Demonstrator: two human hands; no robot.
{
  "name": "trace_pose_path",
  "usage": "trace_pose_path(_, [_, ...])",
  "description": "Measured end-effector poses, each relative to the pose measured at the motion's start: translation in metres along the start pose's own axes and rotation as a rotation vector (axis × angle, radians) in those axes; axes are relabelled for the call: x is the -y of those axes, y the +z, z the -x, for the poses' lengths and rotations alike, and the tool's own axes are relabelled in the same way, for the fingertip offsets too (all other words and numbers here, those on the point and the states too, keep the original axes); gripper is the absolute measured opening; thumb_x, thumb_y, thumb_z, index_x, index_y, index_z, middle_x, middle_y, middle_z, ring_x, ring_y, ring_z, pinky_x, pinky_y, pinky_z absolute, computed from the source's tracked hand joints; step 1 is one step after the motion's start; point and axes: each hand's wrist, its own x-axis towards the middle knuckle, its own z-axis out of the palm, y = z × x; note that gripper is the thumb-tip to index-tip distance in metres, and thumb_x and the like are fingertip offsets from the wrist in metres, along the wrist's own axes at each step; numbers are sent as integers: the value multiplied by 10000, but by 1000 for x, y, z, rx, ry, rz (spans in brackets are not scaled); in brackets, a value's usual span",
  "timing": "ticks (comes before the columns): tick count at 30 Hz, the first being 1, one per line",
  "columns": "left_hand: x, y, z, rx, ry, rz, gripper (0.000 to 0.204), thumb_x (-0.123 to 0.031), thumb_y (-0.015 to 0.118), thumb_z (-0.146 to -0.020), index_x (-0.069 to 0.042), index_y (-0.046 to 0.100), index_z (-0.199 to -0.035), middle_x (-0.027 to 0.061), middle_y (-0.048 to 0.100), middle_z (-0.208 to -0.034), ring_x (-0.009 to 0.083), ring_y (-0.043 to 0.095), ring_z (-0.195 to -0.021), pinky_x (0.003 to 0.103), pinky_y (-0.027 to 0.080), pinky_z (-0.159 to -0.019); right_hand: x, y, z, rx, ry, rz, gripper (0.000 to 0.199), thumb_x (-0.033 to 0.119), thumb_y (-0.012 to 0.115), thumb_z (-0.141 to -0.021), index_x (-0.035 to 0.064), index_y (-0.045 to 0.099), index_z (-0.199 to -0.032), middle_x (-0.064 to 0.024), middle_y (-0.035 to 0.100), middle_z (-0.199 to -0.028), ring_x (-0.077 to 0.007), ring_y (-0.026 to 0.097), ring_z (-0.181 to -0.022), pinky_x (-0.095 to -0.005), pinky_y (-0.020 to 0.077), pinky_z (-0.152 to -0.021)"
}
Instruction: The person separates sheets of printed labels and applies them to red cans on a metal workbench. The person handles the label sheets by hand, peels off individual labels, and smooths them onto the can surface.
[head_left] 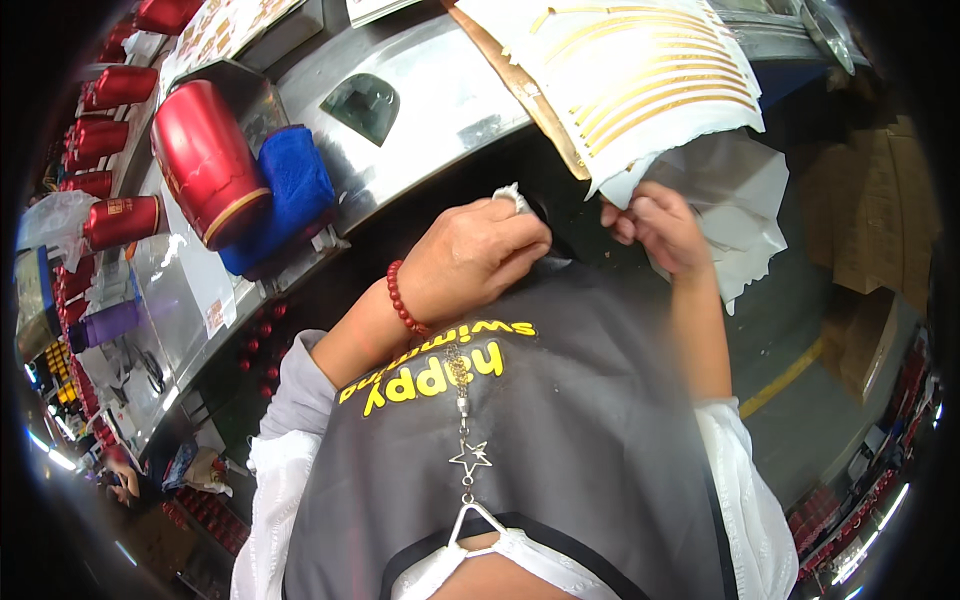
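Note:
My left hand (pixel 475 250), with a red bead bracelet (pixel 400 298) at its wrist, is closed in front of my dark apron (pixel 560 400). A white crumpled scrap (pixel 513 197), cloth or paper, sticks out above its fingers. My right hand (pixel 662 228) has curled fingers at the lower corner of a white backing sheet (pixel 625 178). Whether it pinches that corner or something small is hidden. Long thin gold strips (pixel 670 75) lie in curved rows on the sheet. Behind the right hand hangs loose white paper (pixel 735 200).
On the metal table (pixel 440 120) are a large red canister (pixel 210 160), a folded blue cloth (pixel 292 185) and a dark glossy piece (pixel 365 105). More red canisters (pixel 122 220) line the left. Brown cardboard (pixel 870 210) stands at the right.

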Motion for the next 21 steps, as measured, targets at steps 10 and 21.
trace_pose_path(10, [18, 0, -55, -270, 125, -611, 272, -159, 752, -743, -105, 579, -945, 88, 533, -826, 277, 542, -820, 377, 474, -753, 63, 37, 3, -198, -125, -171, 400, 280, 546, -1024, -50, 527, -1251, -225, 670, -1143, -151, 647, -823, -240, 512, -642])
trace_pose_path(21, [33, 7, -78, -390, 345, -698, 85, -110, 601, -721, -112, 518, -740, 42, 453, -693, 200, 511, -654, 316, 455, -540, 54, 38, -4, -296, -344, 231, 190, 107, 579, -993, -5, 641, -1132, -52, 657, -1009, -114, 593, -938, -268, 491, -810])
